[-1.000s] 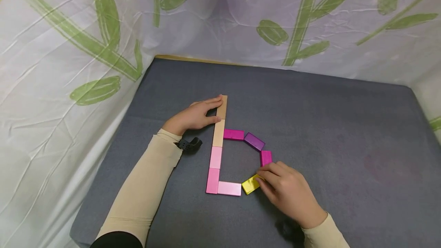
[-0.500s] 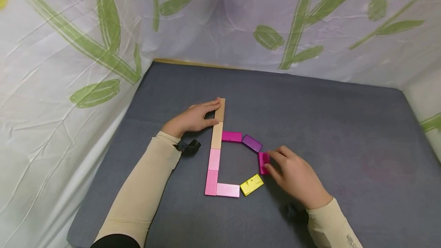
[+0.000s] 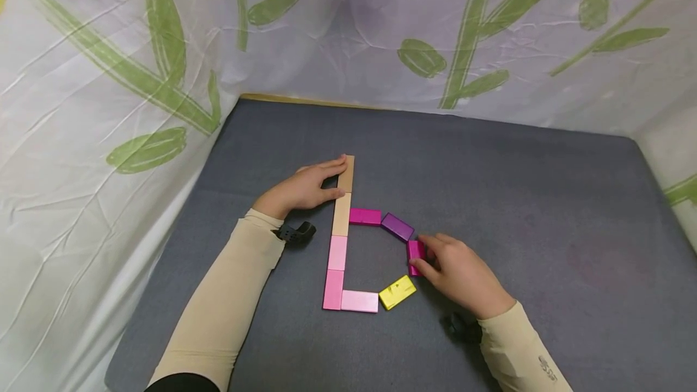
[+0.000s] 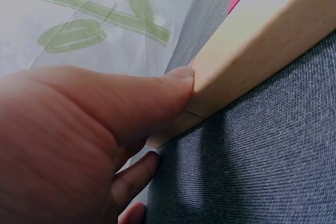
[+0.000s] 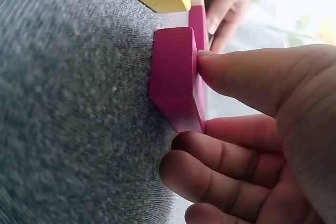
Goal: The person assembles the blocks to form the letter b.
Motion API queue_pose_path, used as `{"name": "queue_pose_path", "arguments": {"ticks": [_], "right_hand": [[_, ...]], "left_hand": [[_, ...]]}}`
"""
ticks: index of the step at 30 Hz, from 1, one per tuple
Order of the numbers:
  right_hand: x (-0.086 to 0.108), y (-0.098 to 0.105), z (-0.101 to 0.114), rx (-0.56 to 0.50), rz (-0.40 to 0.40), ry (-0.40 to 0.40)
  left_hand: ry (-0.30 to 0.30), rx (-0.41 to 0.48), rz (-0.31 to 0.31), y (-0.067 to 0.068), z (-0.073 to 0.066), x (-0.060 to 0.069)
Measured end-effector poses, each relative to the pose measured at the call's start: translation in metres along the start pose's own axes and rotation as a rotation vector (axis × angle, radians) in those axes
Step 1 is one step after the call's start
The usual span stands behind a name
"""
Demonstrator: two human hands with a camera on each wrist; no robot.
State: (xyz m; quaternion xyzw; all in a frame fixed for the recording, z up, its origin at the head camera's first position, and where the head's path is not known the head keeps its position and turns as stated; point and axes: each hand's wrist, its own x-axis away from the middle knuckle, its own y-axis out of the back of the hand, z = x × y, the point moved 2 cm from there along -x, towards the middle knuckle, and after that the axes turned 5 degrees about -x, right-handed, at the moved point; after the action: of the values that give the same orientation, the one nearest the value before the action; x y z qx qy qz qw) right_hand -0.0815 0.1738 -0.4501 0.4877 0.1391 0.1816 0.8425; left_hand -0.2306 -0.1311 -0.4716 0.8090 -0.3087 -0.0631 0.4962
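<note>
In the head view my left hand [image 3: 302, 189] rests on the upper end of a straight column, its fingers fairly straight. The index fingertip touches the top tan block [image 3: 346, 174]; the thumb is at the joint with the lighter tan block [image 3: 341, 215]. My right hand [image 3: 463, 271] holds a magenta block [image 3: 415, 258] on the right side of the curve. Thumb on its upper face, index finger at its far end, as the right wrist view shows. Beside it lie a purple block [image 3: 398, 226] and a yellow block [image 3: 397, 292], the yellow one with a gap to the magenta block.
Two pink blocks, an upper one [image 3: 337, 253] and a lower one [image 3: 334, 289], continue the column downward. A pale pink block [image 3: 360, 301] meets the yellow block's corner. Another magenta block [image 3: 365, 216] touches the column. Grey cloth [image 3: 517, 198] covers the table; a painted sheet [image 3: 348, 23] hangs behind.
My right hand has left the yellow block and moved up to the right-hand magenta block, now touching its top and far end. The left hand keeps its place.
</note>
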Motion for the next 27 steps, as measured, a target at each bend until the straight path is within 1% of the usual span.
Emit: {"name": "queue_pose_path", "arguments": {"ticks": [3, 11, 16, 27], "right_hand": [[-0.0003, -0.0016, -0.0009, -0.006, -0.006, 0.011], [-0.0001, -0.0029, -0.0043, -0.032, -0.024, -0.004], [-0.0001, -0.0031, -0.0046, -0.038, -0.025, -0.003], [-0.0007, -0.0034, -0.0025, -0.046, -0.021, 0.002]], "left_hand": [[0.000, 0.002, -0.003, -0.0004, 0.0006, 0.0008], [-0.002, -0.005, -0.003, -0.0005, -0.0002, 0.0004], [-0.007, -0.011, -0.003, -0.0007, -0.0005, -0.0005], [0.007, 0.005, 0.005, 0.0010, -0.0024, 0.0007]]}}
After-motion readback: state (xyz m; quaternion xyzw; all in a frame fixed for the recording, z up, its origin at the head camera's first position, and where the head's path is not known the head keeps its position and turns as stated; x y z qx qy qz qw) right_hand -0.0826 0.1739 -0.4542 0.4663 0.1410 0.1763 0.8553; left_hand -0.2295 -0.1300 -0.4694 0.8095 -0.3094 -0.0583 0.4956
